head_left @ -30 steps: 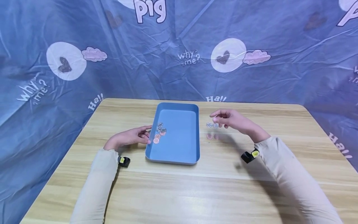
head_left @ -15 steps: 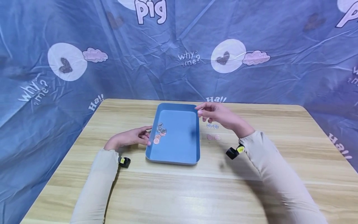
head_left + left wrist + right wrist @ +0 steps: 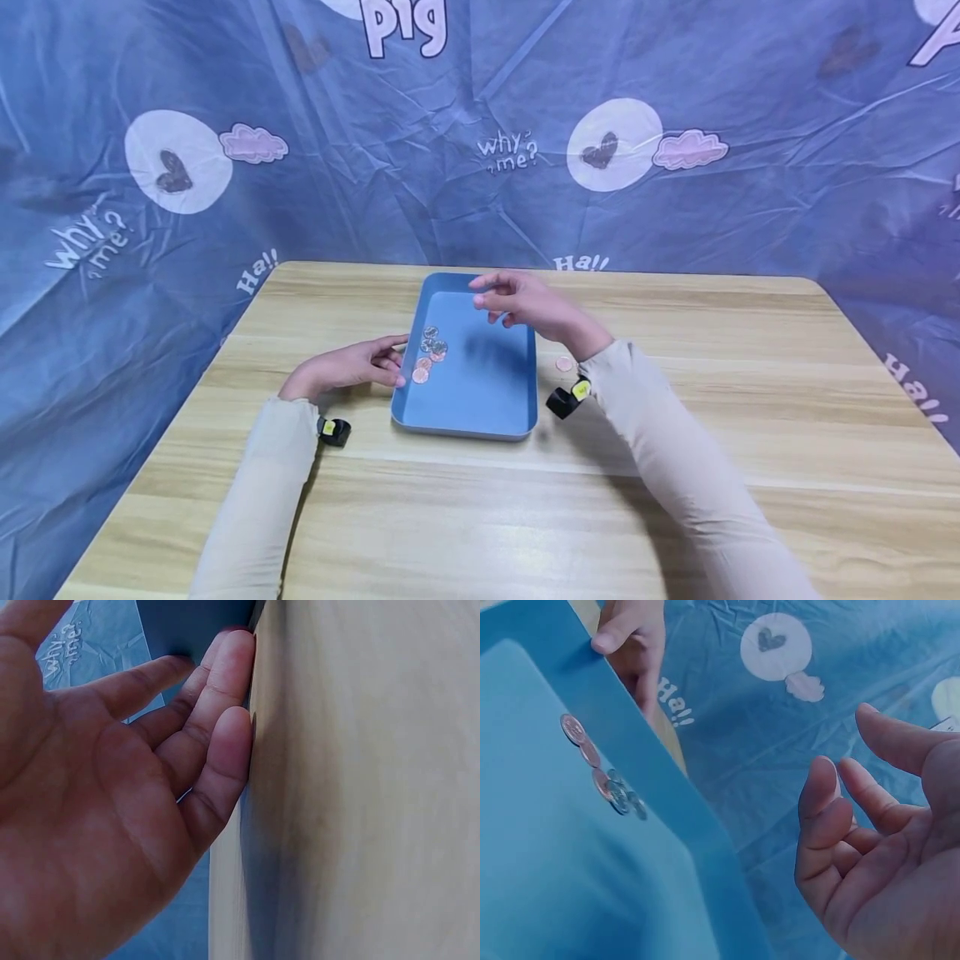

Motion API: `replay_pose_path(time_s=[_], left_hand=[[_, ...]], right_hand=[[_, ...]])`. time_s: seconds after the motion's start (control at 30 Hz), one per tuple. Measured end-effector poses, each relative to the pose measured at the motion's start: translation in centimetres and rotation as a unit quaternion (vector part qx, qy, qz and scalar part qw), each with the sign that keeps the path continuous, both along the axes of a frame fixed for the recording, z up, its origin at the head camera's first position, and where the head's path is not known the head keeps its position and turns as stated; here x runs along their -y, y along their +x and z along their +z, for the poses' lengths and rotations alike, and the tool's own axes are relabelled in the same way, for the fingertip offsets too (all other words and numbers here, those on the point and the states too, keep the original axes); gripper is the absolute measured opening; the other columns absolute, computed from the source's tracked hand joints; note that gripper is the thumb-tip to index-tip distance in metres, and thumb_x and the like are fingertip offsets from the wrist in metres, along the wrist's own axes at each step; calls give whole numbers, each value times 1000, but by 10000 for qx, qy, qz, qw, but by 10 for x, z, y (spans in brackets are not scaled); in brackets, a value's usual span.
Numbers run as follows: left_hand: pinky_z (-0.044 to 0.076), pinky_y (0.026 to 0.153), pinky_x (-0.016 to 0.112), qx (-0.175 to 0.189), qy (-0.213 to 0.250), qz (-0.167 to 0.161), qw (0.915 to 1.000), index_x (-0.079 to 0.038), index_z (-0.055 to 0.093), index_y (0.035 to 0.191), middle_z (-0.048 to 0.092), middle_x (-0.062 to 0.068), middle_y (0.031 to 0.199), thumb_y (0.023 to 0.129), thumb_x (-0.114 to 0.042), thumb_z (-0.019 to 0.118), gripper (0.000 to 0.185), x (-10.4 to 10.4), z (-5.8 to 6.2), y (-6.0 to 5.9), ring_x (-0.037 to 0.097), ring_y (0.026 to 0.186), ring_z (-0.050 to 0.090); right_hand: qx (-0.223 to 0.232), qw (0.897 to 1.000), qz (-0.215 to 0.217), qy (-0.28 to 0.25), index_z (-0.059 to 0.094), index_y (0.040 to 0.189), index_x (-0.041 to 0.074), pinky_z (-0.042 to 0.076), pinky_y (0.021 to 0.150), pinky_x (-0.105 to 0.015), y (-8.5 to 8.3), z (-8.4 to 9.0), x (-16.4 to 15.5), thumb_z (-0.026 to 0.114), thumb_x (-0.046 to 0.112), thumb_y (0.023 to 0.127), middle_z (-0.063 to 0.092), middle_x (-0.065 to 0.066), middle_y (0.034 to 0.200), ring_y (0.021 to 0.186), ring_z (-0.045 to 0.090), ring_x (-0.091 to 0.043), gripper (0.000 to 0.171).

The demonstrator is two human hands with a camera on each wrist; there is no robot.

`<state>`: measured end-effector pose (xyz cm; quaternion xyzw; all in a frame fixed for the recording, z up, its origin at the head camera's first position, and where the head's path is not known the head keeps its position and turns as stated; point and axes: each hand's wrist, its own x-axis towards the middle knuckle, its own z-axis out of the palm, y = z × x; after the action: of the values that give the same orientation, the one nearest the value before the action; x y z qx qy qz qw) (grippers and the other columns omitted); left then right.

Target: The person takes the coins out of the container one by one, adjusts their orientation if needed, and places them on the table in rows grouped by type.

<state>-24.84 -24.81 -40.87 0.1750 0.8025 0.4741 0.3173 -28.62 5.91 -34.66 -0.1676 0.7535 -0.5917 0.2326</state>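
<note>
Right hand (image 3: 528, 304): above tray's far half, crossing its right edge; fingers half bent, thumb tip near index tip; cannot tell whether a coin is pinched.
Tray coins (image 3: 438, 347): silver and copper, overlapping, along left edge inside.
Drop risk: loose pinch, if any, could let a coin slip and roll or bounce at the wall.
Blue tray (image 3: 463, 430): on tabletop (image 3: 465, 517), far half; could skid if pushed.
Left hand (image 3: 360, 367): fingers loosely bent against tray's left wall, no firm grip seen; uneven push would likely cause that skid.
Tabletop coin (image 3: 564, 364): copper, near tray's right edge; low wrist might sweep it.
Hidden: tabletop under right wrist; coin overlaps; right thumb in right wrist view.
</note>
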Motion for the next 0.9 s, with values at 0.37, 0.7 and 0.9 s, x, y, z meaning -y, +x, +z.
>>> replay_pose_path(time_s=[0.37, 0.7, 0.9], left_hand=[[43, 98, 25, 44, -47, 5, 10000, -3, 12, 155, 49, 18, 124, 88, -22, 71, 91, -2, 0, -1, 13, 104, 54], [44, 92, 20, 75, 7, 18, 10000, -2, 12, 154, 49, 16, 120, 89, -20, 70, 89, -2, 1, 0, 13, 101, 54], [44, 91, 19, 124, 64, 13, 9999, -2, 12, 154, 48, 15, 119, 89, -20, 70, 90, -3, 2, -1, 13, 100, 53]], right_hand=[[845, 9952, -466, -185, 52, 135, 8, 45, 71, -29, -13, -38, 33, 61, 18, 95, 61, -19, 123, 85, 61, -19, 43], [722, 9960, -524, -15, 55, 131, 3, 44, 57, -23, -16, -60, 54, 67, 15, 90, 56, 2, 69, 70, 58, -13, 44], [385, 9982, -358, 304, 58, 126, 4, 42, 56, -23, -18, -64, 55, 70, 15, 87, 63, -1, 83, 70, 56, -14, 42]])
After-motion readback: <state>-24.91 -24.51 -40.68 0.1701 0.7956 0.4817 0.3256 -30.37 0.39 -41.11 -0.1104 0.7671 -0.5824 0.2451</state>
